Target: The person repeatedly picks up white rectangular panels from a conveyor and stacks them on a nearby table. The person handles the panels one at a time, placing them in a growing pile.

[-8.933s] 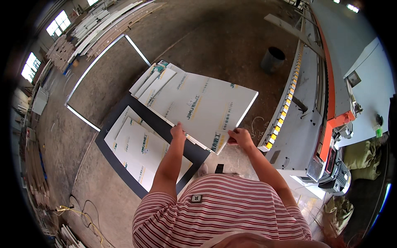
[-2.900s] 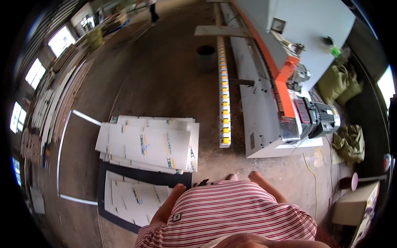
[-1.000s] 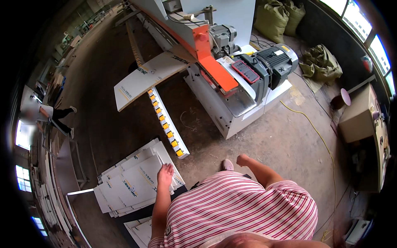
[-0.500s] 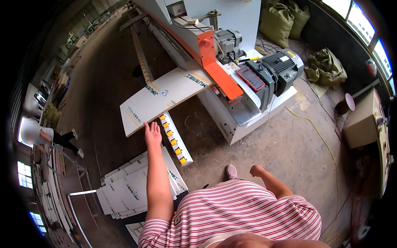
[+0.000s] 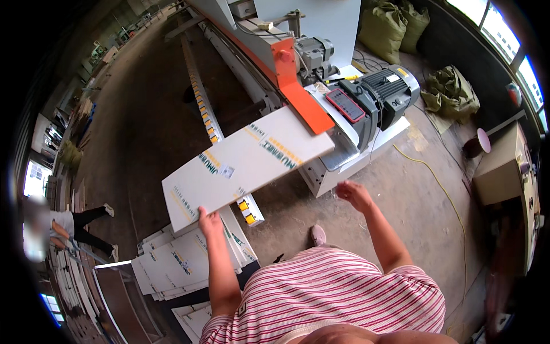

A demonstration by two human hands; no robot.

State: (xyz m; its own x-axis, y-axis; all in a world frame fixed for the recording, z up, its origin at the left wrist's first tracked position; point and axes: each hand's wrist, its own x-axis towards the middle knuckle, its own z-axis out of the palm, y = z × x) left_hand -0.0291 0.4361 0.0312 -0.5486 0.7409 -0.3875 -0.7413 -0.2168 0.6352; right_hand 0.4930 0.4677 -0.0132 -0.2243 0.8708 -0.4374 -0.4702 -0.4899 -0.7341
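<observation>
A white board (image 5: 229,166) with printed film lies across the roller rail (image 5: 249,213) at the machine's end. Its right end rests beside the machine's metal bed, at the orange guard (image 5: 306,109). My left hand (image 5: 212,222) is closed on the board's near left edge, thumb on top, with the other fingers partly hidden beneath. Off the board's near right corner, my right hand (image 5: 356,196) hovers in the air, holding nothing, its fingers loosely bent and apart. To the left of my left arm, similar boards (image 5: 177,264) lie stacked.
A grey motor (image 5: 384,92) and a red-framed control panel (image 5: 345,105) sit on the machine. A yellow hose (image 5: 435,172) runs along the floor to my right, near a beige cabinet (image 5: 498,172). Sacks (image 5: 384,28) stand behind. Another person (image 5: 63,226) is at far left.
The board has come toward me and to the right, away from the machine's bed. My left hand has closed on its edge. My right hand has risen toward the board and loosened from a fist.
</observation>
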